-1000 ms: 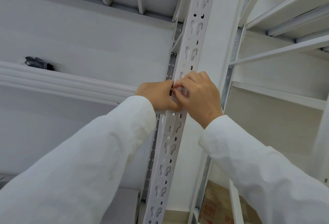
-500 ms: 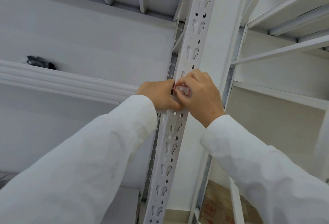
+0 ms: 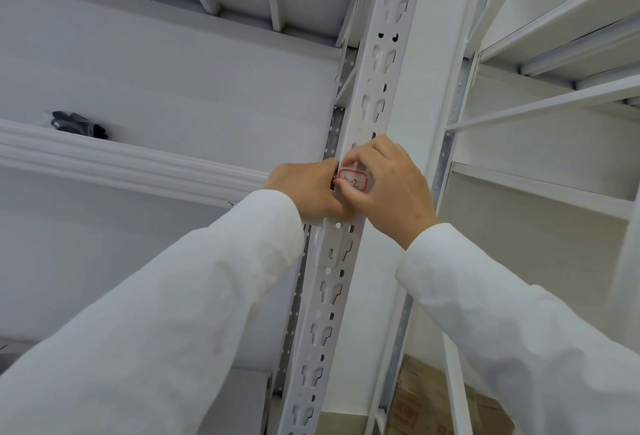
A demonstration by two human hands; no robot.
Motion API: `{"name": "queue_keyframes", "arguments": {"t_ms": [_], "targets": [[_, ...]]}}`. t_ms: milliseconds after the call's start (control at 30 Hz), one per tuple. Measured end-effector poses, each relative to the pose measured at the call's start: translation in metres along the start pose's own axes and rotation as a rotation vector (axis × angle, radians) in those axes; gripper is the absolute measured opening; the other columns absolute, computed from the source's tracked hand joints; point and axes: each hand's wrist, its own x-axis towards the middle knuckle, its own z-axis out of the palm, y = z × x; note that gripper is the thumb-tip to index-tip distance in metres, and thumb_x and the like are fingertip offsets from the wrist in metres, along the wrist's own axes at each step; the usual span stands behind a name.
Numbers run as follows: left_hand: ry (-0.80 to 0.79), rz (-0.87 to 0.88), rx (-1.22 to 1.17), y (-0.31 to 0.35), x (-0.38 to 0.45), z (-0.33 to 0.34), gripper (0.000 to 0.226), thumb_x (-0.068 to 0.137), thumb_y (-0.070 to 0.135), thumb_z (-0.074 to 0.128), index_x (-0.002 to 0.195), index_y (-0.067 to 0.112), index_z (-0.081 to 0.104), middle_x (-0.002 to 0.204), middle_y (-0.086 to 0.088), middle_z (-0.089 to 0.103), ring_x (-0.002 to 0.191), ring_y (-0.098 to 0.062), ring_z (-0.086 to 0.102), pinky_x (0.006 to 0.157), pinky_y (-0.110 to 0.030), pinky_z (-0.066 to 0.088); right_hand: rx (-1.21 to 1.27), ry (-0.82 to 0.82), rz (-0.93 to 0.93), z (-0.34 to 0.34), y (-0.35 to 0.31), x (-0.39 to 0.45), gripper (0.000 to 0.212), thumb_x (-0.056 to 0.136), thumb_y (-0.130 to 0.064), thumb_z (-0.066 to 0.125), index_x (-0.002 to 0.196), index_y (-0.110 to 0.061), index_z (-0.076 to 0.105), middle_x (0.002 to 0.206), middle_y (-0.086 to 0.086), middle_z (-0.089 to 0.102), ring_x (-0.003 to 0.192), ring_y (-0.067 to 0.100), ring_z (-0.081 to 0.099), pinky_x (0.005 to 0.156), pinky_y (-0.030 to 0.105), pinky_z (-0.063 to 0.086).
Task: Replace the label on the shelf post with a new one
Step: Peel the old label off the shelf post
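A white perforated shelf post (image 3: pixel 375 64) runs up the middle of the view. A small white label (image 3: pixel 354 180) with a red border and handwriting lies on the post's face at hand height. My right hand (image 3: pixel 391 189) curls around the label, its thumb and fingertips at the label's edges. My left hand (image 3: pixel 306 190) grips the post's left edge right beside the label, fingers closed and touching my right thumb. Both arms wear white sleeves.
A white shelf beam (image 3: pixel 131 161) stretches left of the post, with a dark bundled item (image 3: pixel 78 124) lying on that shelf. More white shelving (image 3: pixel 540 185) stands on the right. A cardboard box (image 3: pixel 446 403) with red print sits low on the right.
My right hand's fingers have spread apart, so the red-bordered label shows on the post where it was hidden a second ago. My left hand has stayed in place.
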Motion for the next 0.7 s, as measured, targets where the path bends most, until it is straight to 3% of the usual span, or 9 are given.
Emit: {"name": "queue_keyframes", "arguments": {"t_ms": [200, 433, 600, 700], "targets": [[0.004, -0.005, -0.007, -0.002, 0.000, 0.000, 0.034, 0.072, 0.049, 0.058, 0.093, 0.027, 0.043, 0.076, 0.008, 0.057, 0.077, -0.020, 0.056, 0.068, -0.028, 0.035, -0.094, 0.004, -0.023, 0.004, -0.002, 0.002, 0.005, 0.081, -0.023, 0.064, 0.083, -0.019, 0.065, 0.088, 0.000, 0.056, 0.083, 0.019, 0.049, 0.052, 0.031, 0.044], [0.016, 0.015, 0.038, -0.005, 0.004, 0.001, 0.043, 0.073, 0.056, 0.057, 0.100, 0.023, 0.047, 0.080, 0.007, 0.059, 0.074, -0.019, 0.056, 0.067, -0.028, 0.035, -0.113, -0.117, -0.049, -0.005, -0.001, 0.017, 0.007, 0.088, -0.021, 0.058, 0.087, -0.017, 0.065, 0.093, 0.000, 0.051, 0.086, 0.016, 0.047, 0.063, 0.032, 0.043], [-0.001, 0.016, 0.029, -0.005, 0.002, 0.002, 0.045, 0.072, 0.058, 0.058, 0.101, 0.027, 0.044, 0.082, 0.008, 0.061, 0.076, -0.018, 0.057, 0.067, -0.028, 0.037, -0.315, -0.041, -0.189, 0.004, -0.003, 0.019, 0.006, 0.080, -0.005, 0.063, 0.075, -0.009, 0.064, 0.083, 0.010, 0.052, 0.069, 0.028, 0.050, 0.058, 0.034, 0.035], [0.004, 0.015, 0.017, -0.004, 0.003, 0.003, 0.043, 0.072, 0.059, 0.059, 0.098, 0.029, 0.043, 0.086, 0.008, 0.063, 0.079, -0.019, 0.059, 0.070, -0.029, 0.039, -0.398, -0.052, -0.217, 0.007, 0.000, 0.016, 0.004, 0.079, -0.003, 0.062, 0.081, -0.007, 0.063, 0.085, 0.012, 0.053, 0.073, 0.029, 0.053, 0.064, 0.037, 0.035]]}}
